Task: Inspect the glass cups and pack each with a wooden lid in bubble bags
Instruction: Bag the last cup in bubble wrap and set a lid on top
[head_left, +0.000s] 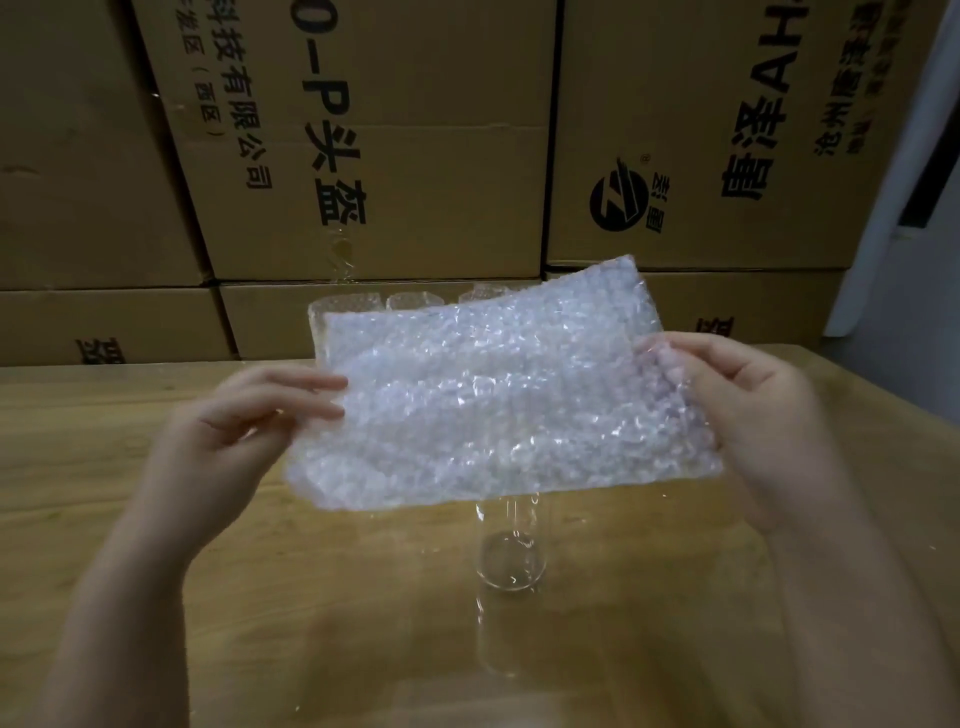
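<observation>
Bag (493, 395): held in the air over the middle of the desk (156, 519), spread wide and flat, its right end a little higher
Left hand (244, 421): pinches the bag's left edge, fingertips lying on the near face
Right hand (748, 415): pinches the right edge, thumb on the near face, fingers showing dimly through the film behind
Cup (511, 551): stands upright on the desk below the bag's lower edge, toward the near edge; its rim is hidden by the bag and neither hand touches it
Lid: none in view
Bag, make: clear bubble film, knobbly, glinting, rectangular; which side is the mouth I cannot tell
Bag, handling: likely very light, limp and springy; it should take a pinch anywhere, though the two layers at the mouth probably need rubbing apart
Cup, make: plain clear glass, straight-sided cylinder with a thicker base
Cup, handling: probably smooth, slippery and breakable; best gripped round the wall at mid-height, not by the rim
Desk: wood, pale grain, matt
Far edge: a few clear, bubbly shapes (410, 301) stand in a row behind the bag; wrapped cups or bare ones, I cannot tell
Behind: stacked cardboard boxes (415, 130) with black print
</observation>
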